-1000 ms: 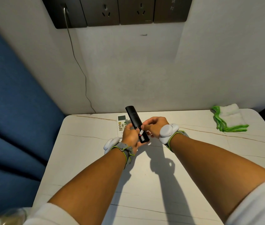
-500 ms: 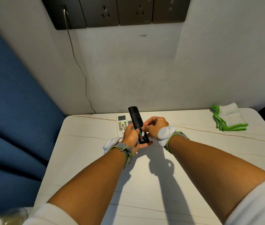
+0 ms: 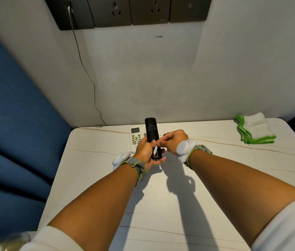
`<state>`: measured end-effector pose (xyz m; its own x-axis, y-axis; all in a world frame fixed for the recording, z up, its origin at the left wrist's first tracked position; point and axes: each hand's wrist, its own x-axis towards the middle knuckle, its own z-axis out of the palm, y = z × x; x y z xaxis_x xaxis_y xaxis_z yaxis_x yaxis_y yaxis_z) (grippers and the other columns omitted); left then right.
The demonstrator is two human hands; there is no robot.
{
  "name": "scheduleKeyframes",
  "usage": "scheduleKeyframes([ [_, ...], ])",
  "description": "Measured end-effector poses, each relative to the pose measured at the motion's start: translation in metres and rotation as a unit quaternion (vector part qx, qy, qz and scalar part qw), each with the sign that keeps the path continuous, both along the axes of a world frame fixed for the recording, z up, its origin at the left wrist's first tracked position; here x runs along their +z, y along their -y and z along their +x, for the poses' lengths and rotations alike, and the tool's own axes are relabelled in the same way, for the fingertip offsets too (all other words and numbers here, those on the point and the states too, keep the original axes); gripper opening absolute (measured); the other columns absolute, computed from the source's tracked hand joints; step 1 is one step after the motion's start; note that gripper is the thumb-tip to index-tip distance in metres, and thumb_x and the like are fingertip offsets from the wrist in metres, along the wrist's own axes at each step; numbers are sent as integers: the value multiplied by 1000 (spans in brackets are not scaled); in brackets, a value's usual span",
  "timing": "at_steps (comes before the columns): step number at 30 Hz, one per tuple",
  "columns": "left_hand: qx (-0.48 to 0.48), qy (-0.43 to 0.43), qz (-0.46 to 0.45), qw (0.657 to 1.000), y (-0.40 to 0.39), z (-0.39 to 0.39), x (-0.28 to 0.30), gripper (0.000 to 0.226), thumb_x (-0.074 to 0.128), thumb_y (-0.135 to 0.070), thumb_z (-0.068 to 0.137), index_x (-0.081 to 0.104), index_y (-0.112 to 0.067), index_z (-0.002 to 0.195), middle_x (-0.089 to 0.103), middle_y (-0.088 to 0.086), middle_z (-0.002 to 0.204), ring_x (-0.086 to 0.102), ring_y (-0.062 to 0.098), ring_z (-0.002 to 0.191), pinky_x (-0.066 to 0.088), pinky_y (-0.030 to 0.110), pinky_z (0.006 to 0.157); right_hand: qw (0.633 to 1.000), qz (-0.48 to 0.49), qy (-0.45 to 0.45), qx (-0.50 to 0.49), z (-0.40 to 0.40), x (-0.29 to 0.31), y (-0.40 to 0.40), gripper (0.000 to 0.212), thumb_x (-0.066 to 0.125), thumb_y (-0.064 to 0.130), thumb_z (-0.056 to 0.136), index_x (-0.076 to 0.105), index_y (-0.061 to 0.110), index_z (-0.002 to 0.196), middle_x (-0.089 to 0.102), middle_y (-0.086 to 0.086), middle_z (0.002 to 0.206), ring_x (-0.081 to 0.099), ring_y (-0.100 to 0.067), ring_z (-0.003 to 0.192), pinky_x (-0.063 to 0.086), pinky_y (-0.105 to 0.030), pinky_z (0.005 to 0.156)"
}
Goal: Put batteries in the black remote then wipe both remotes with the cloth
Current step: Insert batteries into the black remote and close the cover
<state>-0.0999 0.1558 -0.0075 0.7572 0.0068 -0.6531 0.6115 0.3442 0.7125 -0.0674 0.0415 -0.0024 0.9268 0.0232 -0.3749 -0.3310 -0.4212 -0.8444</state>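
Left hand point(image 3: 144, 153): grips black remote point(image 3: 152, 137), above the table point(image 3: 188, 205)
Right hand point(image 3: 174, 140): fingertips at its battery point(image 3: 155, 151)
Cloth point(image 3: 255, 128): table's far right

Grey wall point(image 3: 161, 78), dark sockets point(image 3: 132, 9), blue seat point(image 3: 12, 124).

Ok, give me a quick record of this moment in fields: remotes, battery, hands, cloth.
black remote: held above the table, back side up
battery: in the open bay at its near end
left hand: grips the black remote
right hand: fingertips at the battery bay
white remote: flat on the table, behind the hands
cloth: folded, far right corner, untouched
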Motion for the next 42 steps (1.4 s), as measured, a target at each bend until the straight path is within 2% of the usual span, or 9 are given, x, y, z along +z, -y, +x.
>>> scheduleKeyframes([
  [2, -6, 0, -2, 1000, -2, -1, -2, 22, 32, -10, 103, 46, -19, 118, 59, 11, 92, 61, 25, 75, 51, 39, 62, 1000, 16, -14, 1, 0, 0, 0, 8, 81, 5, 72, 79, 5, 80, 67, -2, 64, 60, -16, 64, 49, -23, 69],
  [6, -28, -7, 0, 1000, 0, -3, -6, 32, 25, -11, 103, 47, -21, 125, 58, 12, 91, 60, 27, 75, 52, 41, 64, 999, 35, -26, -2, -3, -2, -4, 8, 81, -2, 69, 77, 3, 74, 62, 12, 44, 56, -10, 51, 45, -11, 45],
  [12, -9, -9, -7, 1000, -2, -2, -8, 32, 26, -15, 105, 45, -23, 129, 58, 10, 92, 61, 29, 78, 50, 41, 65, 999, 28, -42, 19, -2, -4, -10, 13, 77, -6, 72, 74, 6, 68, 63, -4, 60, 58, -17, 53, 50, -23, 55],
  [16, 30, -4, 12, 999, -10, 2, -10, 33, 30, -9, 104, 44, -20, 131, 58, 15, 106, 61, 28, 78, 52, 40, 62, 997, 48, -62, 19, 1, -1, -9, 14, 65, -5, 82, 75, -3, 91, 62, -4, 61, 56, -9, 41, 41, -13, 37],
  [21, 38, 6, 37, 999, -18, 7, -14, 26, 31, -12, 105, 48, -22, 122, 63, 7, 110, 62, 23, 76, 55, 40, 63, 998, 18, -32, -49, 18, -6, 0, 19, 56, -6, 86, 72, 5, 81, 59, -2, 62, 49, -13, 51, 33, -8, 30],
  [27, 68, 4, 23, 997, -24, 14, -20, 21, 35, -11, 104, 48, -25, 111, 64, 8, 114, 64, 30, 93, 58, 47, 72, 996, -69, -43, -46, 46, -29, -3, 7, 74, 9, 79, 68, 10, 75, 64, -5, 67, 59, -20, 60, 58, -28, 70],
  [33, 88, -23, 9, 996, -30, 24, -30, 26, 36, -11, 102, 48, -12, 125, 61, 13, 115, 62, 26, 82, 57, 45, 71, 988, -143, -56, 10, 64, -53, -14, 26, 76, 13, 77, 70, 2, 101, 59, -10, 85, 52, -21, 78, 41, -24, 70],
  [37, 98, -51, -12, 994, -33, 27, -36, 34, 36, -16, 101, 51, -7, 131, 58, 16, 110, 60, 26, 77, 55, 43, 72, 978, -188, -81, 40, 65, -74, -16, 13, 77, 5, 64, 72, -3, 73, 52, -7, 66, 43, -15, 58, 30, -10, 42],
  [42, 120, -57, -23, 991, -35, 30, -42, 36, 36, -17, 101, 50, -6, 132, 59, 13, 105, 60, 25, 74, 53, 44, 75, 959, -260, -88, 74, 68, -86, -19, 16, 70, 14, 72, 55, 16, 65, 45, -2, 66, 32, -10, 53, 27, -18, 42],
])
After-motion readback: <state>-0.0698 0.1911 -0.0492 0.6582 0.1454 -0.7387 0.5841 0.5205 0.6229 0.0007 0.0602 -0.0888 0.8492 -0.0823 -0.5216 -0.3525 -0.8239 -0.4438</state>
